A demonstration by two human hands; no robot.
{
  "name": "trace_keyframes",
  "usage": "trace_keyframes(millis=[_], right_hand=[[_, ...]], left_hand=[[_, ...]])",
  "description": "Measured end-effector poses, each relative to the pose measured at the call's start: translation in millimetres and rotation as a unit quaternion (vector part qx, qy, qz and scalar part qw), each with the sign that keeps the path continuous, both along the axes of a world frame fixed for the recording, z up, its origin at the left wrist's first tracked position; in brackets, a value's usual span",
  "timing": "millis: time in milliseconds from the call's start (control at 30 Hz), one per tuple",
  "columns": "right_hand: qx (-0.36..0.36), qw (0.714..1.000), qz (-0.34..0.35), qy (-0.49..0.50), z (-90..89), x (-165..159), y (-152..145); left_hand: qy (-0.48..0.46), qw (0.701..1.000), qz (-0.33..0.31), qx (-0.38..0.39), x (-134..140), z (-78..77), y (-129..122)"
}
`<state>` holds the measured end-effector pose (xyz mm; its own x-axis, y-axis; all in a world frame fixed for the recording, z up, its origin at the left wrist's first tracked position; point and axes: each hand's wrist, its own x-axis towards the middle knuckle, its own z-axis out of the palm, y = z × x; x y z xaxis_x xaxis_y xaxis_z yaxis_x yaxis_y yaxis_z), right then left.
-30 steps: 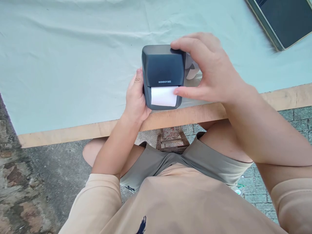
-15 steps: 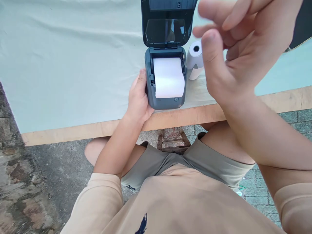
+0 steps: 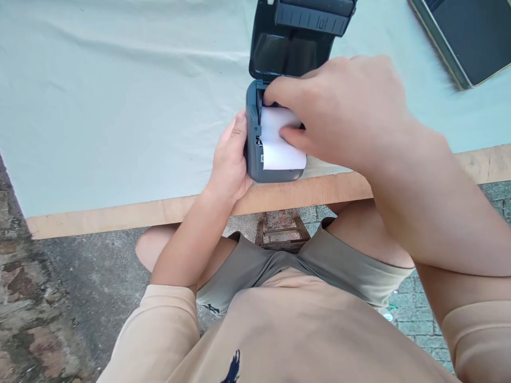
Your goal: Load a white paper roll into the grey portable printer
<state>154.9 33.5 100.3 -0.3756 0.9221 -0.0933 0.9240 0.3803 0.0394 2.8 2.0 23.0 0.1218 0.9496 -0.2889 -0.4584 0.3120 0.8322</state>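
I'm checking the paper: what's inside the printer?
Inside the printer is white paper, its end over the front. Behind the right hand, the inside cannot be seen.

Bright, diffuse light casts only soft shadows.

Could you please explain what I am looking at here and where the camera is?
There is no machine arm: these are a person's own bare hands, seen from a camera worn on the head, looking forward and down. The left hand holds a small dark printer, its lid open. The right hand reaches inside, fingers at the white paper. Pale cloth covers the table, whose wooden edge shows in front. At the far right lies a dark, flat, tablet-like device.
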Motion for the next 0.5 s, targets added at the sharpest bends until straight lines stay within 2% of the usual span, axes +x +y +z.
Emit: trace_keyframes(millis=[67, 133, 200, 267, 333, 367, 400, 467, 500], right_hand=[[-0.007, 1.0, -0.004, -0.027, 4.9, -4.1, -0.6], [0.002, 1.0, -0.002, 0.0, 10.3, -2.2, -3.7], [0.004, 0.995, -0.001, 0.095, 16.1, 7.4, -8.7], [-0.007, 0.964, -0.004, 0.265, 19.9, 23.9, -12.6], [-0.022, 0.886, -0.039, 0.461, 17.9, 44.2, -11.0], [-0.013, 0.84, -0.072, 0.538, 14.0, 54.6, -7.3], [0.029, 0.78, -0.122, 0.613, 8.1, 64.4, -1.6], [-0.022, 0.702, -0.223, 0.676, -8.1, 81.0, 13.3], [-0.018, 0.677, -0.25, 0.692, -17.3, 87.3, 21.1]], left_hand=[[-0.014, 1.0, 0.0, 0.005, -0.1, 0.6, -0.3], [-0.024, 1.0, -0.008, 0.007, -0.4, 1.0, -0.5], [-0.025, 1.0, -0.008, 0.004, -0.5, 0.6, -0.2], [-0.023, 1.0, 0.005, 0.003, -0.7, -0.6, 0.4], [-0.027, 1.0, 0.009, -0.001, -1.3, -1.9, 1.4], [-0.03, 1.0, 0.003, -0.004, -1.7, -2.2, 1.8], [-0.032, 0.999, -0.006, -0.008, -2.1, -2.4, 2.3], [-0.038, 0.999, -0.02, -0.012, -2.8, -2.0, 3.0], [-0.039, 0.999, -0.02, -0.012, -3.0, -1.7, 3.2]])
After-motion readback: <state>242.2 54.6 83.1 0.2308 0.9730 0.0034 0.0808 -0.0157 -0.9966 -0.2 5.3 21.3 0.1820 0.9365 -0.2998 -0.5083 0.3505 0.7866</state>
